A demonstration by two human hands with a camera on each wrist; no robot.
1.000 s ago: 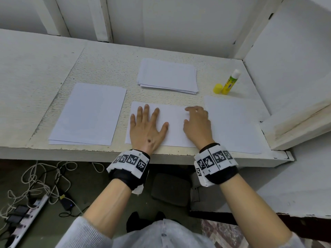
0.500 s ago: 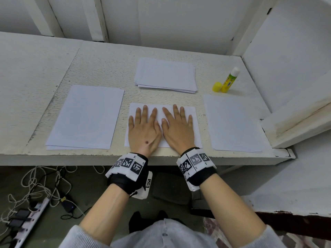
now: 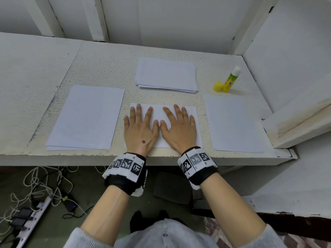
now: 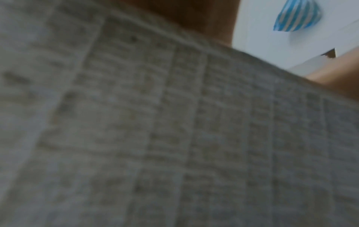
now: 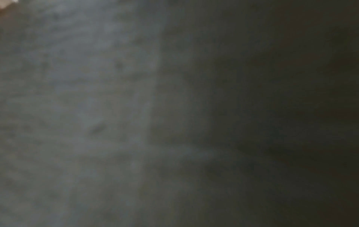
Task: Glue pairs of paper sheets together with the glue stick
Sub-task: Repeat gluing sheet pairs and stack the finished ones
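Both hands lie flat, fingers straight and spread, on the paper at the near middle of the desk (image 3: 44,56): the left hand (image 3: 140,129) over its left half, the right hand (image 3: 179,128) over its right half, thumbs almost touching. They grip nothing; they press down on the middle sheets (image 3: 157,113). The wrist views are too blurred and dark to add anything.

By my reading this pair is already glued and laid together, and the pressing is the closing step for it. The glue stick (image 3: 231,80) stands upright at about 2 o'clock from the hands, uncapped, with its yellow cap (image 3: 218,86) just beside it, which suggests more gluing is meant.

A pile of sheets (image 3: 165,76) sits at 12 o'clock, a larger pile (image 3: 86,119) at 9 o'clock and another pile (image 3: 232,124) at 3 o'clock. Which of these hold finished pairs and which hold loose sheets I cannot tell, so the share left is uncertain.
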